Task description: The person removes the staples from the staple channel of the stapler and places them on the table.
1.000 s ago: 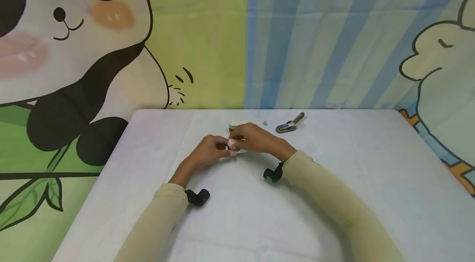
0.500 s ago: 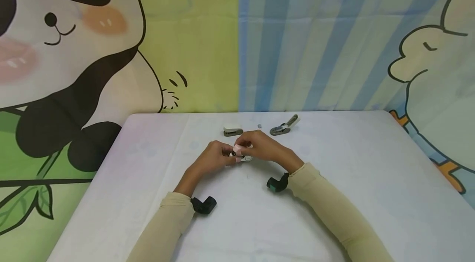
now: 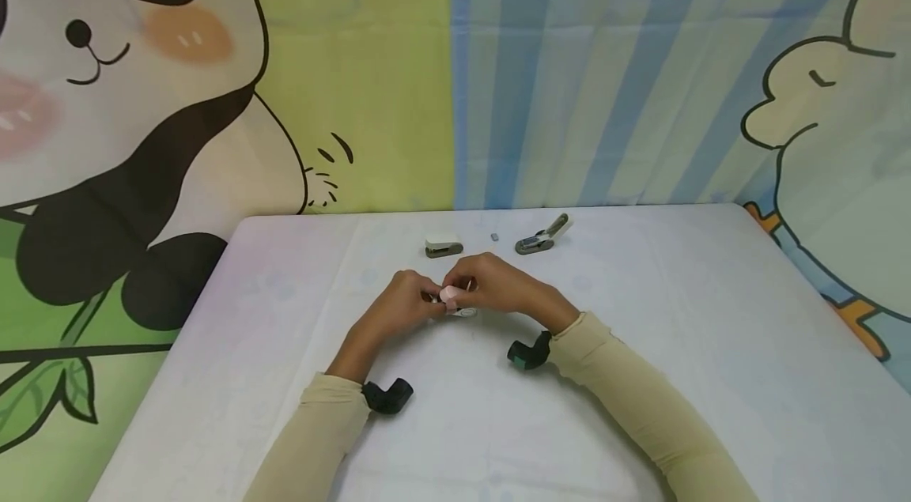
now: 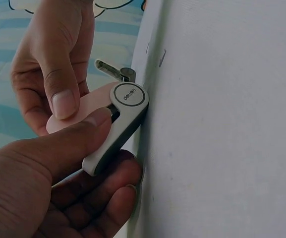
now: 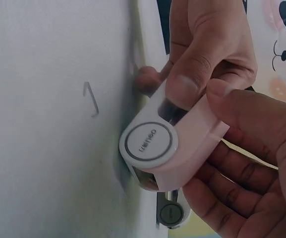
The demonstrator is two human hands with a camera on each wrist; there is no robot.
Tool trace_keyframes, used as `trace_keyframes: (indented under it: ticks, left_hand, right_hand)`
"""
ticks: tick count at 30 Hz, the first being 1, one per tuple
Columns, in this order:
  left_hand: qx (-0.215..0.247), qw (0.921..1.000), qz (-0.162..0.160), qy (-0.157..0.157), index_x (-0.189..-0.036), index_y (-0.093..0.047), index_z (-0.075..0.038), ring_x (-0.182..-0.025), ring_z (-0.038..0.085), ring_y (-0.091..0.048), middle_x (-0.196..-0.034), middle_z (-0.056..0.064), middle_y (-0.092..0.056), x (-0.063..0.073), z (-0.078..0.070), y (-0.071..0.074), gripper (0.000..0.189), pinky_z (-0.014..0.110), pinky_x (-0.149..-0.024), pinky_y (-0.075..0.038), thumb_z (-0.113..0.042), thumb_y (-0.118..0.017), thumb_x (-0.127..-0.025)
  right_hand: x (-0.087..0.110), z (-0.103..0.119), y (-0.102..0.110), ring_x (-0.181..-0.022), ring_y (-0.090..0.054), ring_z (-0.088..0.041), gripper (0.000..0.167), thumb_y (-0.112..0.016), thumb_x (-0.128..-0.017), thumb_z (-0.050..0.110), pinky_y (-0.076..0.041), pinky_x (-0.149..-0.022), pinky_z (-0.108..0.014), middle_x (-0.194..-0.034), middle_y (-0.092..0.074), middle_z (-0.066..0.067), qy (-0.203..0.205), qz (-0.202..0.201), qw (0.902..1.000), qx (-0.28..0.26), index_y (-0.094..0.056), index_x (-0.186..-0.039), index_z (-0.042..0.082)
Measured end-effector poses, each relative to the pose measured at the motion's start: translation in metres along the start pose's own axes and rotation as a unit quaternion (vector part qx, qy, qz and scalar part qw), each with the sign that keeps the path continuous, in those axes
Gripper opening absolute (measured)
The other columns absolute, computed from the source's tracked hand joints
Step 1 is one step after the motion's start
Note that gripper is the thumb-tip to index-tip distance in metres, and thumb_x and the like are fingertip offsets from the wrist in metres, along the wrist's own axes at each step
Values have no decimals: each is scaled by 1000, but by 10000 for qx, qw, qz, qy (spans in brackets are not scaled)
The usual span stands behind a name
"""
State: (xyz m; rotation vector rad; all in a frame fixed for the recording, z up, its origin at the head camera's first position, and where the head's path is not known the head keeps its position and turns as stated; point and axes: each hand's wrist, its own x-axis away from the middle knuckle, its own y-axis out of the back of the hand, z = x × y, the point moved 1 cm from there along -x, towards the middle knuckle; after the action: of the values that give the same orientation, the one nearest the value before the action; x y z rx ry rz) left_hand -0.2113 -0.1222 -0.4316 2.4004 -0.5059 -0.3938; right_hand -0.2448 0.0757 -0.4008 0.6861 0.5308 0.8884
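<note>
A small pink-and-white stapler (image 3: 464, 312) with a round logo disc sits between both hands, low over the table. My left hand (image 3: 404, 304) pinches its white base; in the left wrist view the thumb presses near the black and metal inner part of the stapler (image 4: 130, 96). My right hand (image 3: 494, 282) grips the pink top arm between thumb and fingers. In the right wrist view the two halves of the stapler (image 5: 182, 153) stand apart at an angle, and the right fingers cover the far end of the pink arm.
Behind the hands, a closed stapler (image 3: 444, 247) with a grey-green base lies on the white table (image 3: 640, 328). An opened stapler (image 3: 541, 238) stands right of it, with a small grey piece (image 3: 494, 236) between them. Loose staples (image 5: 90, 99) lie nearby.
The head view has shifted a little. The closed stapler, earlier mostly behind the right hand, now shows fully. Both hands keep hold of the pink-and-white stapler.
</note>
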Motion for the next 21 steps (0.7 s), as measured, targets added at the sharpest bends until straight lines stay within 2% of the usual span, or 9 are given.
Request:
trace_keyframes:
  ticks: [7,10,15,19,21]
  left_hand:
    - [134,9997,32,219,-77,-75,-11,-58,7,-47,-64,-7,-61,1,0,7,5,24,-51,-37,-11,-80,-79]
    - [174,9997,87,158,-72,-75,-10,-59,7,-46,-65,-6,-59,0,-1,8,8,24,-51,-37,-10,-81,-79]
    - [248,9994,220,134,-71,-76,-10,-61,8,-47,-67,-5,-60,-1,0,8,9,24,-54,-39,-10,-82,-78]
    - [322,9989,218,271,-76,-78,-9,-63,9,-48,-69,-6,-62,0,4,8,3,25,-57,-40,-9,-81,-77]
    - [349,9988,253,210,-75,-79,-8,-61,9,-46,-66,-5,-61,1,5,8,3,25,-56,-39,-8,-81,-76]
  right_hand:
    - [-3,6,-3,-89,-61,-7,16,-63,-97,16,-51,-78,-29,-103,-65,3,-7,-55,9997,222,-70,-109,8]
    - [-3,9,-4,-90,-61,-8,17,-63,-97,17,-50,-79,-27,-105,-64,2,-120,-9,9995,305,-69,-110,8]
    - [-1,17,-6,-96,-59,-10,21,-62,-97,19,-48,-80,-26,-109,-62,1,-286,171,9956,872,-64,-115,7]
    - [0,21,-9,-95,-58,-11,21,-60,-98,19,-47,-79,-26,-109,-61,-1,-144,231,9917,1253,-60,-115,7]
    - [-1,22,-10,-92,-58,-10,17,-59,-99,18,-47,-78,-26,-106,-61,0,-88,270,9916,1264,-60,-113,8]
